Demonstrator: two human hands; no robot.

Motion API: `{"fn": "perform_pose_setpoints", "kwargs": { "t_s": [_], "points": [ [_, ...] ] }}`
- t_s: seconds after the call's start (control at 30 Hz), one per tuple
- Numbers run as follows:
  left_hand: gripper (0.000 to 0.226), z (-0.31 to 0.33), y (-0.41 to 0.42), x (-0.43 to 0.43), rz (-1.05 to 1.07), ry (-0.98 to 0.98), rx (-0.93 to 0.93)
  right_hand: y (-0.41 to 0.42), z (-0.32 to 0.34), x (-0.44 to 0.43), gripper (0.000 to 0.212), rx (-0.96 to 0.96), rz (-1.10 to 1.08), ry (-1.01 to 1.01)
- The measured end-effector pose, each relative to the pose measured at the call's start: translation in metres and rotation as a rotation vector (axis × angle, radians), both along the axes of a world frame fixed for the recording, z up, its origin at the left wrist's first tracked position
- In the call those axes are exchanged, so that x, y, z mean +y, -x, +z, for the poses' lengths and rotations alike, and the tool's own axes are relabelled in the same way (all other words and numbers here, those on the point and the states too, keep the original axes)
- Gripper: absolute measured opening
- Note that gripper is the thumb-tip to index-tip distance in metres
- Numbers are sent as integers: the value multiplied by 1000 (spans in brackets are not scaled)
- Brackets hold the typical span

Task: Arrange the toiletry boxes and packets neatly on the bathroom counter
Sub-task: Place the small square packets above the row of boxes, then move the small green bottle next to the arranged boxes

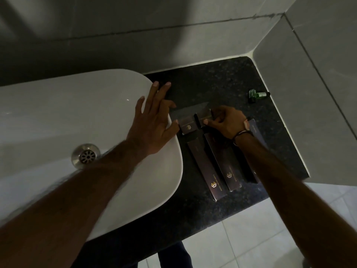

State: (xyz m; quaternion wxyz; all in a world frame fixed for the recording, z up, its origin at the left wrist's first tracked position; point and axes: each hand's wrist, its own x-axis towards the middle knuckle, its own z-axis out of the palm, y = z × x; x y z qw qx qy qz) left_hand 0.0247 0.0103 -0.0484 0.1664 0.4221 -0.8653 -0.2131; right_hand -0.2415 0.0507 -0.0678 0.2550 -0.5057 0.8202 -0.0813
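On the black speckled counter (222,82) lie several dark toiletry boxes with gold logos. Two long boxes (204,167) (224,161) lie side by side, slanting toward the front edge, and a third long box (258,136) is partly hidden under my right forearm. A small dark box (189,125) sits crosswise at their far ends. My right hand (226,120) pinches this small box between thumb and fingers. My left hand (152,118) is spread over the basin's rim, its thumb touching the small box's left end.
A white oval basin (77,117) with a metal drain (86,155) fills the left. A small green bottle (256,94) lies near the right wall. Grey tiled walls close the back and right. Pale floor tiles (251,238) show below the counter's front edge.
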Motion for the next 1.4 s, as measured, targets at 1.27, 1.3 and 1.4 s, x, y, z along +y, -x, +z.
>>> {"fn": "perform_pose_setpoints", "kwargs": {
  "t_s": [1.27,1.3,1.4],
  "points": [
    [45,0,-1,3,5,30,19,63,36,-16,32,363,427,-84],
    [45,0,-1,3,5,30,23,61,34,-16,32,352,428,-76],
    [44,0,-1,2,2,25,34,57,31,-18,34,323,420,-92]
  ]
}}
